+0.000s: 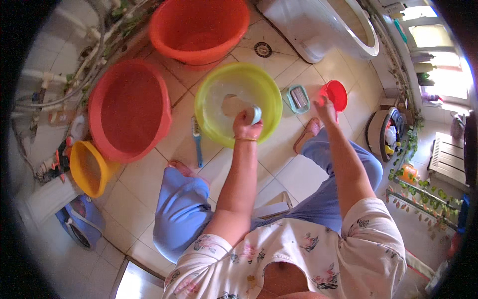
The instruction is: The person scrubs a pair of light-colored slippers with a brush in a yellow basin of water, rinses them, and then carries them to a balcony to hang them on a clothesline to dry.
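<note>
The floor (127, 199) of this room is covered with cream square tiles, and a round dark drain grate (263, 49) is set into it at the upper centre of the frame. In the middle stands a wide round basin of translucent yellow-green plastic (275, 94). Inside its rim I see the person's left hand (247, 127), the fingers curled around a small round white object (254, 115). This object is over the right half of the basin, with some room between it and the wall.

To the right, the right hand (325, 109) is blurred, just beside a round red plastic scoop (337, 94); I cannot tell if it grips. Between this scoop and the basin lies a pale teal rectangular tray (298, 99), leaving only narrow strips of tile at its two sides.

A brush with a blue handle (198, 149) lies near the basin's left edge. Beyond it, at the left of the frame, is a large coral-red plastic basin (166, 117); an orange-red round basin (199, 56) stands at the top, quite near the yellow-green rim.
</note>
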A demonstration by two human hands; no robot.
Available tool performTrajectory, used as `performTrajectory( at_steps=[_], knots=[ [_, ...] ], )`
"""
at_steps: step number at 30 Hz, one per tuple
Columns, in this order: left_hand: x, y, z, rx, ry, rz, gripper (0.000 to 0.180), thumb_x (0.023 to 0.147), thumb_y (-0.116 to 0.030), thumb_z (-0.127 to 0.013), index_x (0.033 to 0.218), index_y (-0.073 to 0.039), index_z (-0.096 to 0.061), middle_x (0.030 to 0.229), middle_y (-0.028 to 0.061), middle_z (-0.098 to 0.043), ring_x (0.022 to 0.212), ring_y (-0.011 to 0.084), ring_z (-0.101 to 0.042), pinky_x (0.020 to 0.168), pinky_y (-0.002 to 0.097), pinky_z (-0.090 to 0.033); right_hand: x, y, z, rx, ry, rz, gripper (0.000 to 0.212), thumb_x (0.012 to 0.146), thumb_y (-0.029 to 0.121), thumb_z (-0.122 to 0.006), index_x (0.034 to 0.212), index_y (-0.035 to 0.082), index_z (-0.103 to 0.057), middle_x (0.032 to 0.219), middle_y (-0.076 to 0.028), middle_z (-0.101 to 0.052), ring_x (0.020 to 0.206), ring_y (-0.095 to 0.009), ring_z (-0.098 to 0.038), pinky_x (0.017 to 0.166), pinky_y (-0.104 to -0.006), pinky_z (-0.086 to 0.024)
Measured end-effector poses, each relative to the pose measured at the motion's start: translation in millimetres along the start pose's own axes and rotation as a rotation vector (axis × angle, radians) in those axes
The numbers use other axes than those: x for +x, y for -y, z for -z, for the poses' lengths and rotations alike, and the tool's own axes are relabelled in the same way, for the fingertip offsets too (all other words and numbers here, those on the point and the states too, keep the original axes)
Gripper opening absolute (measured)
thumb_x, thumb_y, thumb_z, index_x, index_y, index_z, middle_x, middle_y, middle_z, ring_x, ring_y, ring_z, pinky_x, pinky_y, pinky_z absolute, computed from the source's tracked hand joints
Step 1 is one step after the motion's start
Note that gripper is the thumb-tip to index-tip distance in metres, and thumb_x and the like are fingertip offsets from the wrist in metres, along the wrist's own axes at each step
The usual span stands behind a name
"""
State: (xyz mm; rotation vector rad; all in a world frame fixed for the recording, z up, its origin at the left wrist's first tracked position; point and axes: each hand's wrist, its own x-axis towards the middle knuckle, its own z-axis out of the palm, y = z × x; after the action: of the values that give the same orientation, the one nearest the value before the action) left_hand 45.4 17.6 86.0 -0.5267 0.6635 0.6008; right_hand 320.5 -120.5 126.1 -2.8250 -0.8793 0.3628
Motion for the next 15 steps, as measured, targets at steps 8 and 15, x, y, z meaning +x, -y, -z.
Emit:
performTrajectory(
  at_steps=[8,15],
  knots=[
    [-3.6,-19.3,26.6,0.089,-0.128,-0.084,0.011,0.074,-0.017,-0.053,0.08,-0.012,-0.062,0.084,0.0043,-0.065,0.075,0.0187,-0.06,0.061,0.0329,-0.04,50.6,-245.8,-79.7,-0.063,0.407,-0.479,0.045,0.065,0.032,-0.071,0.086,-0.005,-0.057,0.078,-0.019,-0.063,0.076,-0.027,-0.063,0.063,-0.0382,-0.048],
    [6.2,-7.2,45.3,0.083,-0.102,-0.156,0.012,0.075,-0.019,-0.054,0.085,-0.015,-0.06,0.085,0.0026,-0.064,0.075,0.0174,-0.058,0.061,0.0337,-0.039,46.5,-217.5,-85.2,0.591,0.418,-0.669,0.022,0.07,0.019,-0.061,0.082,0.003,-0.051,0.064,-0.005,-0.051,0.054,-0.018,-0.053,0.044,-0.0357,-0.044]
  ],
)
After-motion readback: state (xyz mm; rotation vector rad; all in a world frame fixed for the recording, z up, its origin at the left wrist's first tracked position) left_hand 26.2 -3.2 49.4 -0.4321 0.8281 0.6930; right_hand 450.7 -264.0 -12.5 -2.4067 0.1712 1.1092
